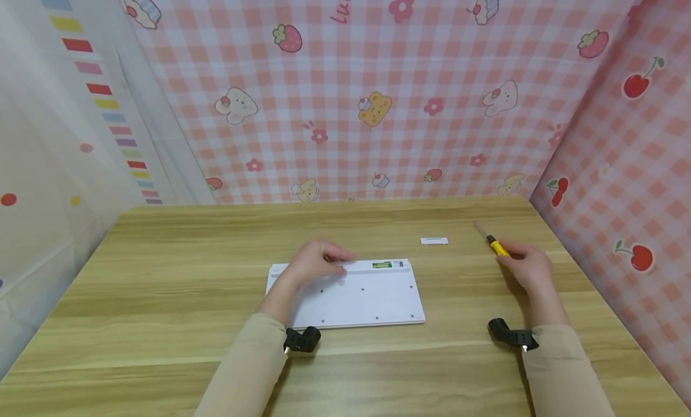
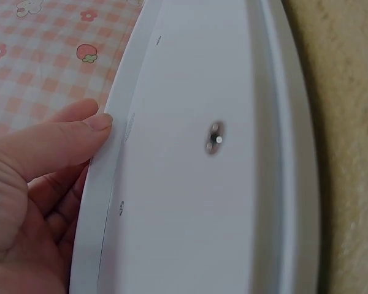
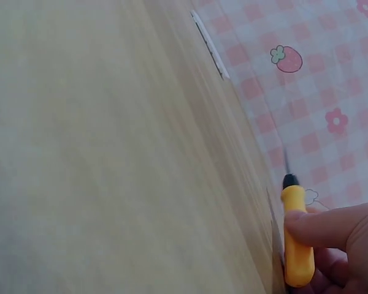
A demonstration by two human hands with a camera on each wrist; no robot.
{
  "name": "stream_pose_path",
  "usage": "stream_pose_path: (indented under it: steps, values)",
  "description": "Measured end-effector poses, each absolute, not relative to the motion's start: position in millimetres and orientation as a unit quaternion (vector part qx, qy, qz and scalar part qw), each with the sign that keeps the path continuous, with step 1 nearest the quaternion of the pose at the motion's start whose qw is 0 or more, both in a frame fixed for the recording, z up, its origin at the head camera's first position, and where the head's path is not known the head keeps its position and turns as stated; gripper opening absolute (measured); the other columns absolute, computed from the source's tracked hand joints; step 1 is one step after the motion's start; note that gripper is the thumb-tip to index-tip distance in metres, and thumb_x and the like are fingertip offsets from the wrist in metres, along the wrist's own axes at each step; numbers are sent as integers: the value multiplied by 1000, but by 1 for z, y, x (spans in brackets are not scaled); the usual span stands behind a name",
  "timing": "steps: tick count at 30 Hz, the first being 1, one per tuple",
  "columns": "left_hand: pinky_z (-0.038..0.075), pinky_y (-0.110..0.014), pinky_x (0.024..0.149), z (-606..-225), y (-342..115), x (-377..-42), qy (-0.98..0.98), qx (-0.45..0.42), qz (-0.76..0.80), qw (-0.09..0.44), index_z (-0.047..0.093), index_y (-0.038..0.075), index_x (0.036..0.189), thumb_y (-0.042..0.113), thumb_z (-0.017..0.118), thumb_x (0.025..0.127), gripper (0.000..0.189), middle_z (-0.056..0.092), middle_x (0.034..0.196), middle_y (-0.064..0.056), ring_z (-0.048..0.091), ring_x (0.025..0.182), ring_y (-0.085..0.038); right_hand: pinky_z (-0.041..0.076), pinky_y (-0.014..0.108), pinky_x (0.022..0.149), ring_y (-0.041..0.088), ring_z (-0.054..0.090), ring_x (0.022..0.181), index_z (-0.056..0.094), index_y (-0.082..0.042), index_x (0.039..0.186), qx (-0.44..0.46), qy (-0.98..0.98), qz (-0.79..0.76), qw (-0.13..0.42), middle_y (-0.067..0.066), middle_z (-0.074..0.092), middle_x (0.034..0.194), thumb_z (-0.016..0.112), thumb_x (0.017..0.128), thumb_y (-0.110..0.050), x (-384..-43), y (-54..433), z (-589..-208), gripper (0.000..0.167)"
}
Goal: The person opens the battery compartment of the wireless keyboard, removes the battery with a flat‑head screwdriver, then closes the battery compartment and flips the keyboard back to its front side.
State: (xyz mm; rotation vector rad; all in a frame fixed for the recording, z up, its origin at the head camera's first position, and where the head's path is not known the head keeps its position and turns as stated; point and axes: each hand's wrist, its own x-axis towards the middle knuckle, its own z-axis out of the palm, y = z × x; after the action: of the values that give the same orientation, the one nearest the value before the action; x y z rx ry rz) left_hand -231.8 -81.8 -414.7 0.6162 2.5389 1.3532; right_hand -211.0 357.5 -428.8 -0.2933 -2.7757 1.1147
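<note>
Pink-checked cloth (image 1: 335, 75) behind a wooden counter (image 1: 162, 255)

A white keyboard (image 1: 358, 304) lies there underside up. The left hand (image 1: 312, 263) pinches its far edge; right of it, the right hand (image 1: 531, 267) grips a yellow-handled screwdriver (image 1: 499, 248). Beyond the keyboard's far right corner lies a white cover (image 1: 434, 241).

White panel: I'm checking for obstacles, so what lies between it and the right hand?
In the head view, only bare tabletop lies directly between the white panel and right hand; the small white strip lies farther back.
</note>
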Motion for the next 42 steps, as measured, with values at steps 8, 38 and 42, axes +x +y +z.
stream_pose_path:
  steps: [8,38,42]
  values:
    - [52,-31,84,-416,-81,-231,858,212,457,98,77,7,108,-1,78,80,29,72,106,-5,63,94,-16,42,11,73,4,50,96,58,0,135,-95,-888,441,87,16,63,124,67,96,-24,-203,354,-424,47]
    - [51,-34,89,-416,-80,-231,862,196,455,106,78,9,107,-1,77,81,28,71,108,-3,63,100,-18,49,21,78,11,55,96,62,3,127,35,-830,557,18,-12,63,108,70,94,-27,-205,288,-398,46]
    - [51,-35,90,-415,-81,-231,860,200,457,105,77,8,107,-1,77,81,28,71,108,-4,63,101,-20,50,20,80,9,56,94,60,4,125,40,-791,610,9,-12,66,106,71,94,-20,-207,282,-397,42]
